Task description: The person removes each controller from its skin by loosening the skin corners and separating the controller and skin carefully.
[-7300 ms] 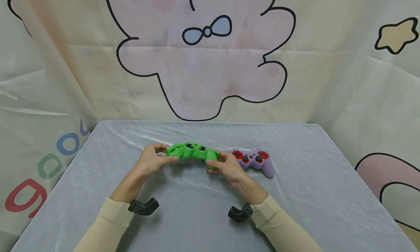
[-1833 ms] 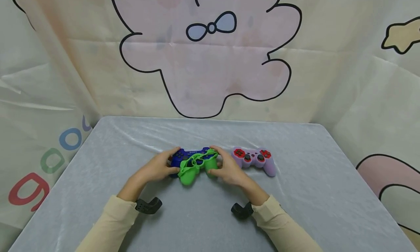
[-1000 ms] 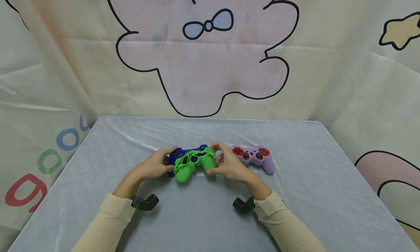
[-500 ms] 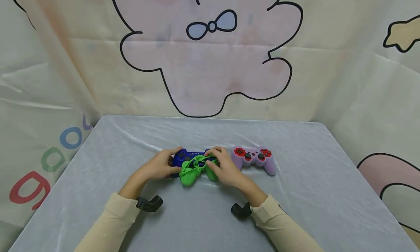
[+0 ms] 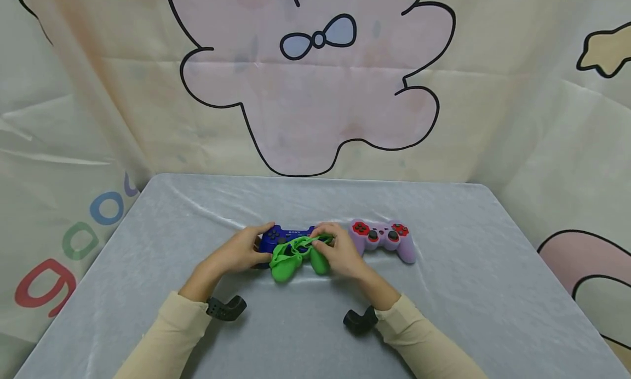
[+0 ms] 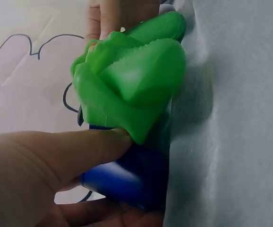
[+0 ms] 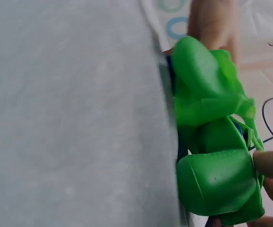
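A blue game controller [image 5: 276, 235] with SONY lettering is held between both hands, its left grip bare. A green silicone controller cover [image 5: 285, 266] hangs peeled off its near side, bunched into folds, the two empty grip sleeves toward the person. My left hand [image 5: 239, 250] grips the controller's left end; in the left wrist view the thumb presses on the blue grip [image 6: 120, 177] at the cover's edge. My right hand [image 5: 342, 254] pinches the cover's right edge between thumb and fingers, hiding the controller's right end. In the right wrist view the green sleeve [image 7: 219, 182] looks hollow and rounded.
A lilac controller [image 5: 382, 237] with red buttons lies on the grey cloth-covered table [image 5: 443, 291], just right of the right hand. Dark wrist cameras [image 5: 361, 320] sit on both wrists. A printed curtain [image 5: 296, 121] hangs behind the table's far edge.
Seconds ago the green cover wrapped the controller; since then it has been peeled toward the person, baring blue. Lately the right hand moved from the right end inward to pinch the cover's edge.
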Tool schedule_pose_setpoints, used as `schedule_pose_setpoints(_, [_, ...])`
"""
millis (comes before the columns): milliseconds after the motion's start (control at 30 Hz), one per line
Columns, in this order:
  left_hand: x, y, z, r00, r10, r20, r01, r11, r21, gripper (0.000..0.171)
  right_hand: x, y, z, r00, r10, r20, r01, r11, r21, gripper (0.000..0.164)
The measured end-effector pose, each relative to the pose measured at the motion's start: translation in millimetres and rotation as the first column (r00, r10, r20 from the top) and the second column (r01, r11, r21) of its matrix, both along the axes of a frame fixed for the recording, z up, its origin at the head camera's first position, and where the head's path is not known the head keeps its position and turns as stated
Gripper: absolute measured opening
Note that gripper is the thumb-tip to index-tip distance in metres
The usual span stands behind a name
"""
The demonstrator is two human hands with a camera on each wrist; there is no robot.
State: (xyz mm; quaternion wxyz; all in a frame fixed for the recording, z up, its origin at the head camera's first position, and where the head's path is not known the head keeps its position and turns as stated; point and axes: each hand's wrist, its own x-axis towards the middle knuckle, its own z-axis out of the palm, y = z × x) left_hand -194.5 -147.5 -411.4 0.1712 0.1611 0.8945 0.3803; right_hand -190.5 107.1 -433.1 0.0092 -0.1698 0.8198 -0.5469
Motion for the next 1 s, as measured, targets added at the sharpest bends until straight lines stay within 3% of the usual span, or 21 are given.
schedule_pose_setpoints(100, [1.0, 3, 1.9, 1.0, 0.004, -0.001, -0.004, 1.0, -0.02, 0.08, -1.0, 5, 2.0, 0.998, 0.047, 0.038, -0.046, 0.998, -0.033, 0.01])
schedule_pose_setpoints(267, [2.1, 7, 5.0, 1.0, 0.003, -0.013, -0.004, 0.999, -0.045, 0.079, -3.0, 15, 8.7, 0.989, 0.128, 0.077, -0.133, 0.99, 0.055, 0.009])
schedule_pose_setpoints(400, [3.0, 9, 5.0, 0.999, 0.017, -0.028, -0.019, 0.998, -0.064, 0.051, -4.3, 22, 14.7, 0.976, 0.214, 0.035, -0.216, 0.955, 0.203, 0.015])
schedule_pose_setpoints(533, [3.5, 7, 3.3, 0.999, 0.03, -0.027, -0.032, 0.997, -0.071, 0.024, -4.4, 24, 19.6, 0.963, 0.27, -0.02, -0.251, 0.917, 0.309, 0.017])
schedule_pose_setpoints(667, [3.6, 6, 2.4, 0.999, 0.042, -0.032, -0.045, 0.994, -0.095, 0.048, -3.8, 26, 24.1, 0.958, 0.288, 0.011, -0.274, 0.901, 0.336, 0.018])
schedule_pose_setpoints(800, [4.0, 5, 2.0, 0.998, 0.058, -0.036, -0.062, 0.991, -0.115, 0.074, -4.7, 29, 25.8, 0.958, 0.27, 0.098, -0.288, 0.906, 0.312, 0.052])
schedule_pose_setpoints(900, [3.8, 2, 1.6, 0.998, 0.057, -0.029, -0.059, 0.994, -0.09, 0.075, -6.8, 31, 24.5, 0.952, 0.259, 0.165, -0.296, 0.918, 0.264, 0.073])
schedule_pose_setpoints(1000, [3.2, -1, 0.8, 0.996, 0.076, 0.046, -0.077, 0.997, 0.019, 0.072, -8.9, 34, 22.0, 0.939, 0.277, 0.205, -0.322, 0.918, 0.232, 0.086])
